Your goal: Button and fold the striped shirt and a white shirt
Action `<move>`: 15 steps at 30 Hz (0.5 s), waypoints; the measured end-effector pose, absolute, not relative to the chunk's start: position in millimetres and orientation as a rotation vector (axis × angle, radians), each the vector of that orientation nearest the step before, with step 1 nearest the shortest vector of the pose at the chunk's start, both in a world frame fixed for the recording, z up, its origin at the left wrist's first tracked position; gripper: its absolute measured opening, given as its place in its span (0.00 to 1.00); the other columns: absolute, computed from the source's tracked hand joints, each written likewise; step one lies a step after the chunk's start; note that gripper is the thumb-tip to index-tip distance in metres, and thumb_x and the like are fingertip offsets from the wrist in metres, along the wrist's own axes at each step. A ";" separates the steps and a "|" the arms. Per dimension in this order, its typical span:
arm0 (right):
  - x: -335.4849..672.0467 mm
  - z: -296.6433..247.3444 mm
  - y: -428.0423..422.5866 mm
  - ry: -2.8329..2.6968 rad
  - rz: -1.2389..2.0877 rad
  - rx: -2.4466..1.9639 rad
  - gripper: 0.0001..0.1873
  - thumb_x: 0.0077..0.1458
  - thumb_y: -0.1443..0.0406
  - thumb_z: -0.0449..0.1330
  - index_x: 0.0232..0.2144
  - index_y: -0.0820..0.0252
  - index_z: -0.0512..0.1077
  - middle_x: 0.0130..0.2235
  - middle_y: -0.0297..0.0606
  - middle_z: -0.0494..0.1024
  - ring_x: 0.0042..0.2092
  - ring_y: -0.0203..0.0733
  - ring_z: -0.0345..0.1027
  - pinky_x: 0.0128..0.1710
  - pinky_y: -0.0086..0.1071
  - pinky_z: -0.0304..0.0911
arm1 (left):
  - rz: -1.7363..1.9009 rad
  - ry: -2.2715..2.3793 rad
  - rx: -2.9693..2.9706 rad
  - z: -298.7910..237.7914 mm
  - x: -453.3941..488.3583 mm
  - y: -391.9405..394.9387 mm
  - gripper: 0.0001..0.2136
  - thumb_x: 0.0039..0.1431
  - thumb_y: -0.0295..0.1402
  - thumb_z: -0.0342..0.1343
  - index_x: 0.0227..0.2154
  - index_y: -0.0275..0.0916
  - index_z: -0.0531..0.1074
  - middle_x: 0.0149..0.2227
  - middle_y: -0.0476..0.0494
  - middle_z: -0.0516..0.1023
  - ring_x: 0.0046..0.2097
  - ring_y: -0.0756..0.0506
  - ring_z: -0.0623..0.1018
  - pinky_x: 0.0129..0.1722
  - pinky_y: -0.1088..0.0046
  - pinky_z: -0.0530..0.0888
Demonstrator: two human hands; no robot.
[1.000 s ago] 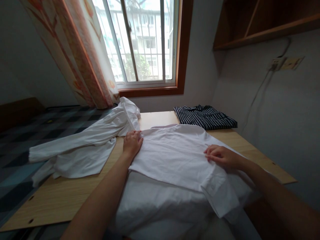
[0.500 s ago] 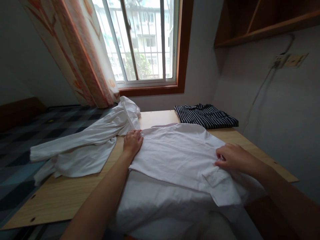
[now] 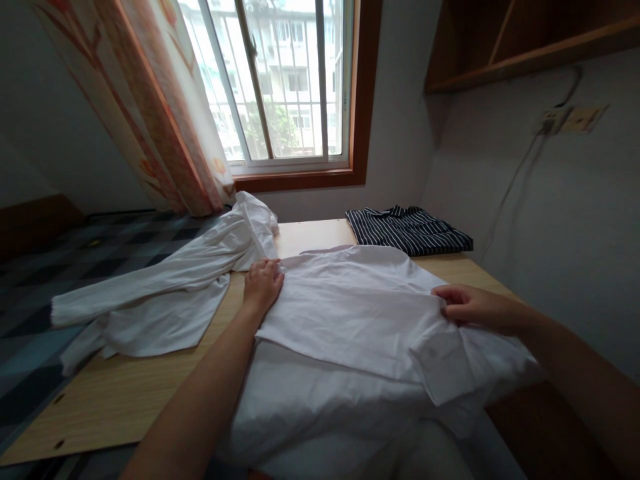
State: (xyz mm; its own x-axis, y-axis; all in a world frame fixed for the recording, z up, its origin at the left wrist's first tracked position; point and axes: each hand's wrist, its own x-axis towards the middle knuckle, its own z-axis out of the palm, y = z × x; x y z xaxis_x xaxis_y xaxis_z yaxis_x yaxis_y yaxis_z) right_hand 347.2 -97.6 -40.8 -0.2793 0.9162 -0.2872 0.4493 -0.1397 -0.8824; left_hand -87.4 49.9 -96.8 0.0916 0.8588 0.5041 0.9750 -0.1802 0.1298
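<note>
A white long-sleeved shirt [image 3: 350,300] lies partly folded in front of me, its lower part hanging over the near edge. At its left edge, my left hand [image 3: 263,283] is closed on the fabric, fingers curled and partly hidden. My right hand [image 3: 465,307] pinches the cloth on the right side between thumb and fingers. Just below the right hand, a sleeve with its cuff [image 3: 445,367] is laid back across the shirt, pointing toward me.
A second white shirt [image 3: 165,300] lies loosely at left, across the wooden board [image 3: 125,400] and the checked bedding [image 3: 30,287]. A folded black striped shirt [image 3: 407,230] sits at the back right. Behind are a curtain [image 3: 145,113] and a window [image 3: 280,87]; a shelf [image 3: 540,57] hangs at right.
My right hand has shifted slightly right and up with the cloth, and the sleeve beneath it has straightened a little. The left hand keeps its place on the shirt.
</note>
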 end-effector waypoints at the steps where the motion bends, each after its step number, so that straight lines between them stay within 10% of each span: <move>1: 344.3 -41.6 -101.6 -1.593 1.434 -1.505 0.11 0.41 0.61 0.59 0.31 0.58 0.73 0.29 0.34 0.75 0.30 0.38 0.67 0.28 0.29 0.63 | -0.712 -1.839 -2.129 -96.7 -87.2 49.9 0.18 0.59 0.35 0.53 0.52 0.40 0.71 0.51 0.36 0.75 0.54 0.36 0.71 0.54 0.58 0.68; 15: 323.4 -97.2 -118.0 -1.490 0.778 -1.653 0.11 0.45 0.62 0.51 0.33 0.54 0.67 0.34 0.36 0.75 0.41 0.48 0.70 0.45 0.39 0.65 | -1.145 -1.811 -2.054 -53.4 -94.8 29.2 0.18 0.60 0.34 0.48 0.50 0.36 0.73 0.49 0.38 0.79 0.51 0.39 0.75 0.55 0.60 0.69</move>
State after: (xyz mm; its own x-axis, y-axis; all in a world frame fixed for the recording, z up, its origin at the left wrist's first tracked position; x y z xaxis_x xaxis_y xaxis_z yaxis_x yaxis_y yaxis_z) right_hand 323.4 -118.0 -97.2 0.1313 0.9900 0.0512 0.5238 -0.0254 -0.8515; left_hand -94.8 29.2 -53.4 -0.0345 0.7717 0.6350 0.9046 -0.2459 0.3481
